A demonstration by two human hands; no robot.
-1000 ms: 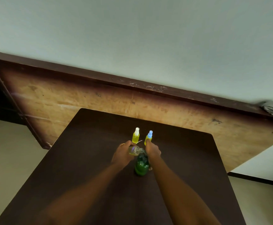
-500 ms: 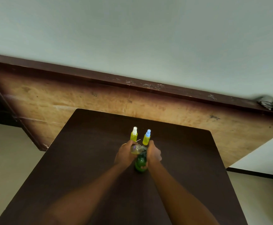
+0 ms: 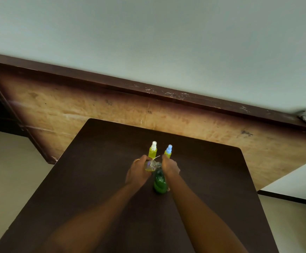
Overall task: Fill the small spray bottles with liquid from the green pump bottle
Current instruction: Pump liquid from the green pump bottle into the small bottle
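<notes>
The fingers (image 3: 144, 158) of your left hand (image 3: 138, 172) are curled round a small clear bottle (image 3: 150, 165), and they hold it up right next to the top of the green pump bottle (image 3: 160, 182). The clear bottle has only a little yellow-green liquid at its bottom, so I think it is far from full. Your right hand (image 3: 169, 166) sits on top of the pump. Its fingers (image 3: 165, 158) bend over the pump head, but I cannot tell if they grip it or just press on it. A thin white tube (image 3: 156, 157) pokes out between your two hands. Half a second ago your right hand was lower and hid more of the green bottle. Now it has come up and more green shows. To me that looks like one push of the pump is over and the next one can start. The green pump bottle stands on the desk (image 3: 94, 179), about in the middle, between your arms. Just past your hands, toward the far edge of the desk, stand the white-capped spray bottle (image 3: 153, 151) and the blue-capped spray bottle (image 3: 168, 152). They are close together, have their caps on and look full of yellow liquid. They have not moved. I cannot read any name or words on any bottle. Behind the desk a wooden board (image 3: 94, 110) leans on a pale wall (image 3: 148, 42).
</notes>
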